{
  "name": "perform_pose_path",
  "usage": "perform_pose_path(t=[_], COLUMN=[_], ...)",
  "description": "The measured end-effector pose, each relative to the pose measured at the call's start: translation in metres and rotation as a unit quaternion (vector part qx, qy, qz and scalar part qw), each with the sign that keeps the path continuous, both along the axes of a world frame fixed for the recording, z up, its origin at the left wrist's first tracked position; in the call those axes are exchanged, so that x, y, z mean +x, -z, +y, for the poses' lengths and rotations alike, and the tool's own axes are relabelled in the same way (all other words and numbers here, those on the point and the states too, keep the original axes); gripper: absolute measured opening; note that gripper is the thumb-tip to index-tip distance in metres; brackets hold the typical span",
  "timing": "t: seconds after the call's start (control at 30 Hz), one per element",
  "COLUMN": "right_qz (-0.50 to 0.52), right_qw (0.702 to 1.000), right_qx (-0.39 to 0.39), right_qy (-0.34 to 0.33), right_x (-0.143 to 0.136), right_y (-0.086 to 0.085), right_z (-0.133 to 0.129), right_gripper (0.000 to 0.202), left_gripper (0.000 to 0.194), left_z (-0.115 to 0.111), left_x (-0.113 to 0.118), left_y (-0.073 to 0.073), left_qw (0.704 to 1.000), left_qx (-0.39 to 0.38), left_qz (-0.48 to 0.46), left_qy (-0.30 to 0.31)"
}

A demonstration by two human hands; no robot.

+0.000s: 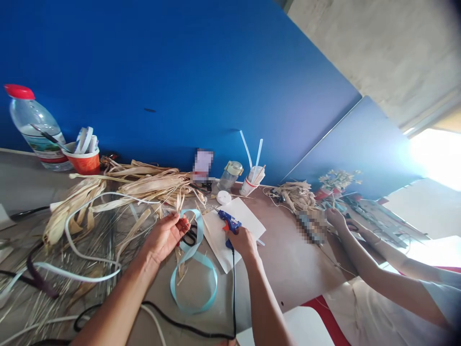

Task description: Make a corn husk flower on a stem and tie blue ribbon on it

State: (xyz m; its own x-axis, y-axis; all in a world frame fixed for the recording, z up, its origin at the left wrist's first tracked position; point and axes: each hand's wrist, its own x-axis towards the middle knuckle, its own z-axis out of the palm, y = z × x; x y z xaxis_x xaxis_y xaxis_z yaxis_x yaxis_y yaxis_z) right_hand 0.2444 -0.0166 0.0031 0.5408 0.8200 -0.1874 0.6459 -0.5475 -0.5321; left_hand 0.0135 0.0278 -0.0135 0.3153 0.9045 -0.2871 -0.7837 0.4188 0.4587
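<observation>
My left hand [166, 234] is closed in a pinch, and a small pale piece of dried corn husk [179, 202] sticks up from between the fingertips. My right hand [245, 242] is wrapped round the handle of a blue hot glue gun [229, 220] with an orange trigger. The nozzle points up and left, over white paper [248, 216], and a black cord runs down from the handle. Beside my left hand, light blue ribbon [194, 254] lies looped on the table, partly covering black-handled scissors [190, 234].
Dried corn husks [154, 185] and thin wires [90, 259] cover the left side. Along the blue partition [162, 72] stand a bottle [39, 129], a red cup [86, 162], a glass jar [229, 177] and a cup with glue sticks [252, 182]. On the right, another person's arms [363, 250] reach over the table.
</observation>
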Motion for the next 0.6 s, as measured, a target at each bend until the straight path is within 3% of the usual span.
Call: perform_pose_path(t=[0.13, 0.2, 0.23, 0.3, 0.37, 0.4, 0.5, 0.6], right_qz=[0.118, 0.209, 0.279, 0.444, 0.574, 0.609, 0.664, 0.668], right_qw=[0.991, 0.971, 0.948, 0.869, 0.782, 0.756, 0.708, 0.691], right_qx=[0.064, 0.116, 0.153, 0.218, 0.238, 0.232, 0.220, 0.247], right_qy=[0.011, 0.013, 0.012, -0.003, -0.040, -0.061, -0.101, -0.126], right_x=[0.005, 0.006, 0.007, 0.007, 0.005, 0.003, -0.004, -0.010], right_y=[0.002, 0.000, -0.002, -0.006, -0.012, -0.014, -0.022, -0.029], right_z=[-0.009, -0.016, -0.020, -0.026, -0.031, -0.033, -0.033, -0.028], right_gripper=[0.025, 0.028, 0.029, 0.030, 0.029, 0.030, 0.037, 0.037], left_gripper=[0.007, 0.008, 0.008, 0.009, 0.010, 0.010, 0.010, 0.010], left_z=[0.000, 0.000, -0.001, -0.001, -0.002, -0.003, -0.004, -0.004], left_x=[0.000, -0.001, -0.001, -0.001, -0.001, -0.001, 0.000, -0.001], left_y=[0.001, 0.000, 0.000, -0.002, -0.004, -0.005, -0.007, -0.009], left_qw=[1.000, 1.000, 1.000, 1.000, 1.000, 1.000, 1.000, 1.000], left_qx=[-0.002, -0.004, -0.003, 0.000, 0.003, 0.004, 0.009, 0.012], left_qz=[-0.012, -0.012, -0.012, -0.013, -0.015, -0.017, -0.019, -0.016], left_qy=[-0.009, -0.002, 0.002, 0.007, 0.008, 0.008, 0.013, 0.019])
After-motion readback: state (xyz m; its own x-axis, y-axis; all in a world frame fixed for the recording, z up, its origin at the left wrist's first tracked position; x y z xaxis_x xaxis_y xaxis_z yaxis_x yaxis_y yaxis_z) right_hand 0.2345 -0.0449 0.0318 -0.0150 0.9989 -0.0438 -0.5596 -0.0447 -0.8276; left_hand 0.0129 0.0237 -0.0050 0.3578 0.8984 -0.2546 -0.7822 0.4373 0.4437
